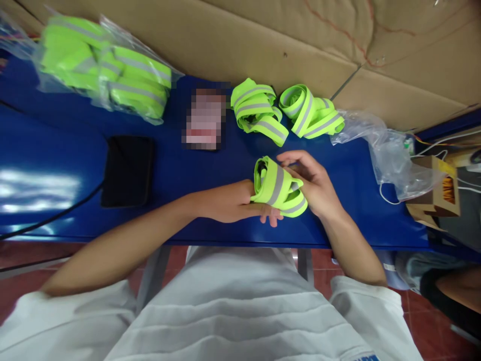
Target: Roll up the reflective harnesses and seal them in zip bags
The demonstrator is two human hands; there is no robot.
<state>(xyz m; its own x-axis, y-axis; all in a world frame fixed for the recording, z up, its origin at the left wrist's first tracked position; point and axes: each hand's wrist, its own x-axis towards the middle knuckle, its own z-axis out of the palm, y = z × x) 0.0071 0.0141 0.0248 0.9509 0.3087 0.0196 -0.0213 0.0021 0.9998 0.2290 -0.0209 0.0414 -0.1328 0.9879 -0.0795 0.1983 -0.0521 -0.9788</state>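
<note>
A neon-yellow reflective strap (276, 188) with a grey stripe is bundled in loops above the front part of the blue table. My left hand (248, 200) is closed on it, with the band wound about the fingers and some fingertips showing beneath. At the bundle's right side, my right hand (308, 178) has its fingers bent against the strap; the fingertips are partly hidden. Behind my hands lie a folded reflective strap (257, 108) and, to its right, another coiled reflective strap (308, 110).
Bagged yellow straps (108, 70) lie at the back left. A black flat object (128, 170) with a cable sits nearer. A blurred-out item (205, 118) is at the middle. Clear plastic bags (394, 155) and a small cardboard box (436, 185) stand right. Cardboard (263, 40) lines the back.
</note>
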